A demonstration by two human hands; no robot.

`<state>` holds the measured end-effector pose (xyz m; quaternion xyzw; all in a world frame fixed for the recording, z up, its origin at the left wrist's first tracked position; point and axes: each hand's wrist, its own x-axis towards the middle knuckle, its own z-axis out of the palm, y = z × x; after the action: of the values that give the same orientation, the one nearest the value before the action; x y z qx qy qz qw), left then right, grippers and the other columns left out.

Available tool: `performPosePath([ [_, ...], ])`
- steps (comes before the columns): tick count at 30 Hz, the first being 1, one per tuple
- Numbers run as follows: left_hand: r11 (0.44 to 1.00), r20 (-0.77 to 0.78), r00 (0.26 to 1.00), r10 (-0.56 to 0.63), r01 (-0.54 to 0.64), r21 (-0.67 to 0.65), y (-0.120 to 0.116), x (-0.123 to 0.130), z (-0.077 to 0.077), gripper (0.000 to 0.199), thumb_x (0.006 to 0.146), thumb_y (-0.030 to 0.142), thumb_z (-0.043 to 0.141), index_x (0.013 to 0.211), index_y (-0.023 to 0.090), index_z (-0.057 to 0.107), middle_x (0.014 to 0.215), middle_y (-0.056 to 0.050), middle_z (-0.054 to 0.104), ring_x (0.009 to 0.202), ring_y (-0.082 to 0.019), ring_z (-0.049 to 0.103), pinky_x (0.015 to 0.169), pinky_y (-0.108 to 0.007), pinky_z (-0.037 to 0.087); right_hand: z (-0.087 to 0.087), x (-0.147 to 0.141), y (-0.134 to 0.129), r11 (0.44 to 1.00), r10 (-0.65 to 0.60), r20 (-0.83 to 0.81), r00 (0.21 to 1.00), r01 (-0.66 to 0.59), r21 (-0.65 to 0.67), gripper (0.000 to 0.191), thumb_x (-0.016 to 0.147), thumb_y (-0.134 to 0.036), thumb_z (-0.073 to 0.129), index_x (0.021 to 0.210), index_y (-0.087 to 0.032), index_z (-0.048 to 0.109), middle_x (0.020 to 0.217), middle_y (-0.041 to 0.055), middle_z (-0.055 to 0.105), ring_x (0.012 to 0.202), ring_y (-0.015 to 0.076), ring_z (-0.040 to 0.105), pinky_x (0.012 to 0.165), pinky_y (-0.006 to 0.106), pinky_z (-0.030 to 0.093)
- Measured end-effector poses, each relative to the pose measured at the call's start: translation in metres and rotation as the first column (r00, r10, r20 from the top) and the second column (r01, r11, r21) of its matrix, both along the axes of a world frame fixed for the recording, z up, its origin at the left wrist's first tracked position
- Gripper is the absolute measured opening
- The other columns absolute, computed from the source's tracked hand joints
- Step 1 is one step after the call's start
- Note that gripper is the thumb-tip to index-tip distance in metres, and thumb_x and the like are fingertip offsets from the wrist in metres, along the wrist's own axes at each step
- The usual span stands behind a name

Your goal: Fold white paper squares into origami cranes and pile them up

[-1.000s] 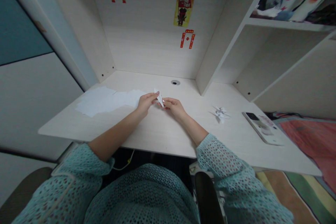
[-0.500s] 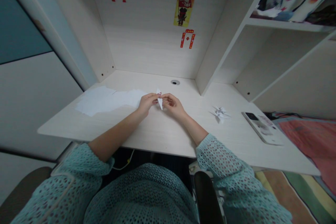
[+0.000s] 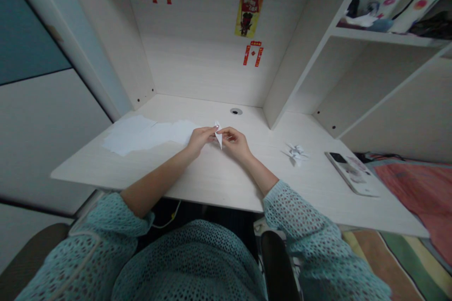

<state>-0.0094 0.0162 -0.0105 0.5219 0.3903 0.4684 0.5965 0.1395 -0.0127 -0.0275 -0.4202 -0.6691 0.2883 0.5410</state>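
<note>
Between my hands, above the white desk, is a small folded white paper (image 3: 219, 138) with a narrow point facing down toward me. My left hand (image 3: 200, 140) pinches it from the left, near its upper part. From the right, my right hand (image 3: 236, 143) grips its edge between thumb and fingers, the other fingers curled. Loose white paper sheets (image 3: 136, 135) lie spread on the desk to the left, reaching behind my left hand. A small cluster of folded white paper pieces (image 3: 296, 152) rests on the desk to the right.
A phone in a pale case (image 3: 352, 174) lies on the right part of the desk (image 3: 219, 183). Behind my hands is a round cable hole (image 3: 236, 111). An upright panel (image 3: 293, 51) rises behind the desk, and a shelf (image 3: 391, 36) holds bags at upper right.
The folded paper has moved slightly to the right and its lower point has swung right. My left hand has shifted a little right with it. My right hand stays nearly in place.
</note>
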Motion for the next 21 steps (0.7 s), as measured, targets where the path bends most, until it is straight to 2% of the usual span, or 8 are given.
performPosePath([
  [5, 0.999, -0.086, 0.996, -0.021, 0.024, 0.032, 0.0008, 0.0002, -0.0021, 0.040, 0.060, 0.052, 0.072, 0.073, 0.015, 0.071, 0.081, -0.010, 0.069, 0.081, -0.020, 0.062, 0.076, -0.031, 0.046, 0.0033, 0.0056, -0.0043, 0.980, -0.155, 0.164, 0.974, 0.131, 0.147, 0.017, 0.074, -0.033, 0.065, 0.085, -0.022, 0.072, 0.070, 0.0016, 0.054, 0.066, 0.0139, 0.048, 0.063, 0.027, 0.040],
  [9, 0.999, -0.117, 0.992, -0.041, 0.039, -0.019, 0.0002, 0.0006, -0.0015, 0.040, 0.059, 0.051, 0.073, 0.074, 0.014, 0.072, 0.082, -0.011, 0.070, 0.080, -0.020, 0.062, 0.076, -0.031, 0.045, 0.0042, 0.0085, -0.0057, 0.963, -0.197, 0.226, 0.954, 0.146, 0.226, 0.016, 0.076, -0.038, 0.066, 0.083, -0.026, 0.073, 0.069, 0.0028, 0.054, 0.072, 0.0165, 0.049, 0.068, 0.030, 0.040],
  [12, 0.997, -0.116, 0.991, -0.064, 0.059, -0.046, 0.0001, -0.0001, -0.0015, 0.040, 0.059, 0.050, 0.074, 0.075, 0.014, 0.072, 0.082, -0.011, 0.070, 0.079, -0.019, 0.063, 0.075, -0.030, 0.045, 0.0042, 0.0079, -0.0056, 0.965, -0.191, 0.225, 0.956, 0.140, 0.222, 0.015, 0.076, -0.038, 0.066, 0.080, -0.026, 0.074, 0.067, 0.0029, 0.054, 0.073, 0.0173, 0.049, 0.069, 0.031, 0.040],
  [17, 0.997, -0.110, 0.991, -0.077, 0.075, -0.024, -0.0002, -0.0004, -0.0028, 0.039, 0.058, 0.049, 0.074, 0.074, 0.013, 0.072, 0.081, -0.011, 0.070, 0.078, -0.018, 0.062, 0.075, -0.029, 0.045, 0.0058, 0.0072, -0.0050, 0.982, -0.148, 0.162, 0.976, 0.126, 0.143, 0.017, 0.075, -0.039, 0.066, 0.075, -0.024, 0.073, 0.065, 0.0021, 0.056, 0.066, 0.0154, 0.049, 0.064, 0.030, 0.039],
  [21, 0.996, -0.072, 0.994, -0.084, 0.084, -0.001, -0.0011, 0.0013, -0.0028, 0.037, 0.058, 0.048, 0.075, 0.072, 0.015, 0.071, 0.080, -0.009, 0.070, 0.078, -0.017, 0.062, 0.077, -0.029, 0.045, 0.0062, 0.0081, -0.0037, 0.982, -0.144, 0.126, 0.981, 0.127, 0.136, 0.019, 0.074, -0.040, 0.066, 0.071, -0.022, 0.072, 0.063, 0.0016, 0.056, 0.064, 0.0146, 0.049, 0.062, 0.029, 0.038],
])
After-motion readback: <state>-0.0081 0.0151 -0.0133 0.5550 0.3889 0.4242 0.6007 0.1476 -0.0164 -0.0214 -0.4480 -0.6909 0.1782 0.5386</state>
